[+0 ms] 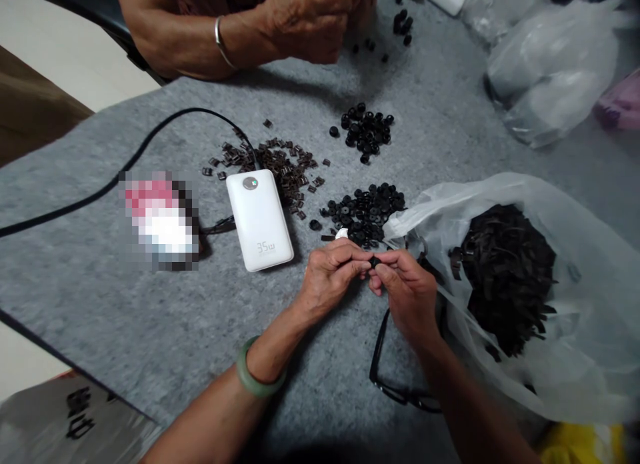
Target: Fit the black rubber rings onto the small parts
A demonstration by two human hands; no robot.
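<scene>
My left hand (327,274) and my right hand (410,287) meet near the middle of the table, both pinching one small black part (374,261) between thumbs and fingers. A bit of white material (342,233) shows just behind my left fingers. Beyond my hands lies a pile of black round parts (367,211), with a second pile of black round caps (367,131) farther back. To the left of these, small dark brown clips (287,167) are spread out. An open clear plastic bag (590,271) beside my right hand holds many black strips (510,271).
A white power bank (260,221) with a black cable (150,134) lies left, beside a blurred-out object (165,221). Black glasses (383,377) rest under my right forearm. Across the table (200,324) are another person's hands (315,21) and plastic bags (555,64).
</scene>
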